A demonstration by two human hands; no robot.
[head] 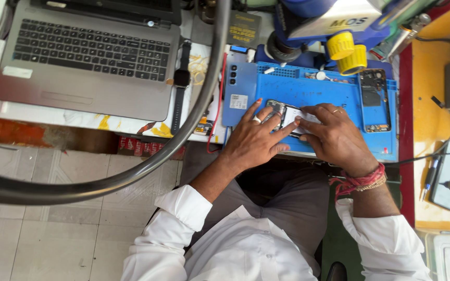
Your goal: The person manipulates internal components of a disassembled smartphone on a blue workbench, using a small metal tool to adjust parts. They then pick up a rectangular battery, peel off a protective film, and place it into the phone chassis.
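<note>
On the blue repair mat (319, 91), left hand (253, 140) and right hand (334, 138) pinch the opened phone (287, 115) with bent fingers pressing its edges; uneven pressure could, arguably, crack a fragile part or slide it off the mat's near edge

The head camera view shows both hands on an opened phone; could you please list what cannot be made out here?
- Opened phone: in the head view, mostly covered by the left hand and right hand.
- Fingertip grip: too small to tell what they pinch, if anything.
- Laptop: screen cut off by the top edge.
- Microscope: upper part cut off by the top edge.
- Blue mat: small parts too tiny to identify.
</note>
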